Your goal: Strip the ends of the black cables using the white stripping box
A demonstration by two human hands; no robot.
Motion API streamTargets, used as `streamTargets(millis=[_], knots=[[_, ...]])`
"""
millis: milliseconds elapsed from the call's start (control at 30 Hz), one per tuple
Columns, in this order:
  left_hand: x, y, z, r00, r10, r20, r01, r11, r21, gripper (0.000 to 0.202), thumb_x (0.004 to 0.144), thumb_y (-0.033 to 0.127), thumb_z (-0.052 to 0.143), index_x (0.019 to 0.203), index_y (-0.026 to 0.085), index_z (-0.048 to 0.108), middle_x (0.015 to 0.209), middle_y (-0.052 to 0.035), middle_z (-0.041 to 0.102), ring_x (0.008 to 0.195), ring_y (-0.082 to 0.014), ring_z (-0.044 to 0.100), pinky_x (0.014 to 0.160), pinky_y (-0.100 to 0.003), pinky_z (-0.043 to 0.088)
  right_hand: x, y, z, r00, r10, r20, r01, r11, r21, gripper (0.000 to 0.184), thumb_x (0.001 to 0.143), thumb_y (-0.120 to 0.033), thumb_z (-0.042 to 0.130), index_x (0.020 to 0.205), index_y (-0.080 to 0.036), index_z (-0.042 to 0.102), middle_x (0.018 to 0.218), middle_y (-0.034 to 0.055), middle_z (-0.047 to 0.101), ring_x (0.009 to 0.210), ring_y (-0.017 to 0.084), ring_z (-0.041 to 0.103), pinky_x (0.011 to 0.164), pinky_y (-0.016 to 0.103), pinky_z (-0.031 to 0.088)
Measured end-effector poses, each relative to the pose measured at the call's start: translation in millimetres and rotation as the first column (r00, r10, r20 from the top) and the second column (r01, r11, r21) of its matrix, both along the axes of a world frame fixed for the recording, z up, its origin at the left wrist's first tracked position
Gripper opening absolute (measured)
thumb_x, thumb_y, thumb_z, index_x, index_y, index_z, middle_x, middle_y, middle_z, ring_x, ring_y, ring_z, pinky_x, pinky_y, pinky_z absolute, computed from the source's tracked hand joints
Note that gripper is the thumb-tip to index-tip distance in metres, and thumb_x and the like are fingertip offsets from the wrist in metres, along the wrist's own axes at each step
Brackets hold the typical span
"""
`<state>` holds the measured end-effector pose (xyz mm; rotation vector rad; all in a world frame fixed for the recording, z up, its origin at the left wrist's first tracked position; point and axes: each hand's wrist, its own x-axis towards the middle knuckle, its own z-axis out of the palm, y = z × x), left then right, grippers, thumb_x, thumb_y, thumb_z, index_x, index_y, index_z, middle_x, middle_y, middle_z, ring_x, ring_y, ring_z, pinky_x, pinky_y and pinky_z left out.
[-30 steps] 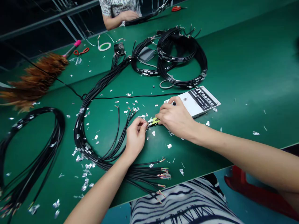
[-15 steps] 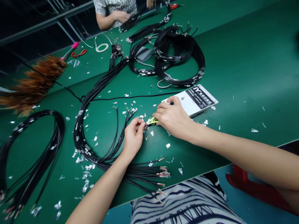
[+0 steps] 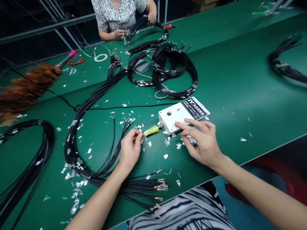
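My left hand (image 3: 130, 147) pinches the stripped end of a black cable, mostly hidden by the fingers. That end meets the yellow-green tip (image 3: 152, 129) on the shaft of a white box, which appears to be a wire-twisting machine (image 3: 174, 118). On the box are a black knob (image 3: 169, 112), a small switch and a black label marked JY. My right hand (image 3: 203, 140) is open, its fingers spread, with fingertips at the box's near side. Below my left wrist, a bundle of black cables (image 3: 141, 183) fans out with coloured wire ends showing.
Coiled black cables (image 3: 176, 92) lie beyond the box, beside a grey pedal (image 3: 142, 66). Foil scraps litter the green table (image 3: 230, 127). A feather duster (image 3: 31, 84), red scissors (image 3: 76, 61) and a tape roll (image 3: 100, 57) lie left. Across the table, a person (image 3: 120, 19) handles cables.
My right hand has moved off the yellow-green tip towards me and right, its fingers spreading. My left hand keeps its pinch at the tip. The camera view has shifted; the person opposite has raised a cable bundle.
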<state>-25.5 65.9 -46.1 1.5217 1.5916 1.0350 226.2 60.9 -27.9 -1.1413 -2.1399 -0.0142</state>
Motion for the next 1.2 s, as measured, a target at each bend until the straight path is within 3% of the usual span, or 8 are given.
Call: streamTargets(millis=[333,500,633,733,833,1000,1100,1200], knots=[[-19.9,-6.8,3.5,0.996,0.053,-0.067,-0.052,0.999,0.009,0.013,0.088,0.030,0.052,0.079,0.019,0.055,0.066,0.0019,0.057,0.055,-0.0121,0.052,0.052,-0.022,0.039,-3.7,1.2,0.0,0.999,0.005,-0.034,-0.002,0.997,0.076,0.018,0.091,-0.006,0.057,0.092,-0.024,0.060,0.110,0.0042,0.074,0.112,0.028,0.062,0.093,0.046,0.040],[-32.3,-16.3,2.5,0.971,0.030,-0.236,0.010,0.985,0.169,0.014,0.090,0.021,0.050,0.103,0.021,0.049,0.089,-0.0034,0.060,0.076,-0.0156,0.061,0.069,-0.028,0.049,-24.7,-28.3,-2.5,0.943,0.264,-0.203,-0.297,0.942,-0.158,0.018,0.093,-0.010,0.054,0.106,-0.021,0.060,0.108,0.0064,0.073,0.102,0.023,0.066,0.086,0.041,0.048],[-57.4,-23.7,4.2,0.679,0.015,-0.734,0.218,0.951,0.221,0.015,0.091,0.015,0.043,0.093,0.020,0.057,0.109,-0.0149,0.060,0.098,-0.0269,0.058,0.081,-0.041,0.045,-40.4,-48.1,-10.6,0.907,0.327,-0.266,-0.414,0.808,-0.420,0.019,0.094,-0.020,0.056,0.112,-0.018,0.061,0.106,0.0082,0.070,0.099,0.023,0.063,0.084,0.041,0.050],[-78.5,-24.0,7.5,0.355,0.175,-0.918,0.101,0.969,0.224,0.018,0.092,0.019,0.046,0.082,0.018,0.061,0.101,-0.0185,0.062,0.095,-0.0339,0.054,0.076,-0.045,0.039,-45.8,-53.3,-13.4,0.917,0.319,-0.239,-0.397,0.786,-0.474,0.021,0.093,-0.020,0.057,0.113,-0.017,0.062,0.105,0.0094,0.066,0.099,0.025,0.059,0.082,0.042,0.049],[-89.6,-21.9,7.5,0.208,0.205,-0.956,0.058,0.973,0.222,0.021,0.093,0.022,0.046,0.081,0.018,0.063,0.081,-0.0139,0.063,0.082,-0.0313,0.054,0.072,-0.042,0.034,-48.9,-54.2,-14.1,0.924,0.321,-0.209,-0.383,0.787,-0.484,0.020,0.091,-0.015,0.060,0.110,-0.017,0.062,0.102,0.0085,0.064,0.095,0.024,0.057,0.079,0.039,0.046],[-80.8,-28.7,7.4,0.319,0.098,-0.943,0.159,0.975,0.155,0.021,0.094,0.020,0.045,0.093,0.016,0.066,0.070,-0.0090,0.068,0.071,-0.0278,0.058,0.068,-0.038,0.033,-55.1,-54.1,-14.6,0.924,0.326,-0.202,-0.383,0.786,-0.484,0.008,0.088,-0.013,0.064,0.093,-0.019,0.065,0.096,0.0055,0.062,0.090,0.022,0.055,0.076,0.036,0.041],[-61.7,-46.6,18.4,0.477,0.009,-0.879,0.218,0.967,0.128,0.020,0.096,0.022,0.046,0.096,0.017,0.066,0.073,-0.0078,0.068,0.072,-0.0265,0.059,0.067,-0.037,0.036,-57.7,-53.6,-12.8,0.921,0.323,-0.217,-0.389,0.774,-0.500,0.008,0.089,-0.012,0.063,0.085,-0.019,0.063,0.091,0.0033,0.062,0.088,0.020,0.055,0.075,0.034,0.038],[-35.5,-70.6,31.3,0.666,-0.238,-0.707,0.361,0.932,0.027,0.015,0.095,0.025,0.051,0.101,0.019,0.064,0.086,-0.0074,0.067,0.081,-0.0244,0.059,0.072,-0.035,0.042,-59.9,-52.0,-9.6,0.924,0.298,-0.241,-0.382,0.762,-0.524,0.008,0.089,-0.013,0.064,0.085,-0.019,0.062,0.089,0.0021,0.062,0.085,0.019,0.055,0.075,0.033,0.038]])
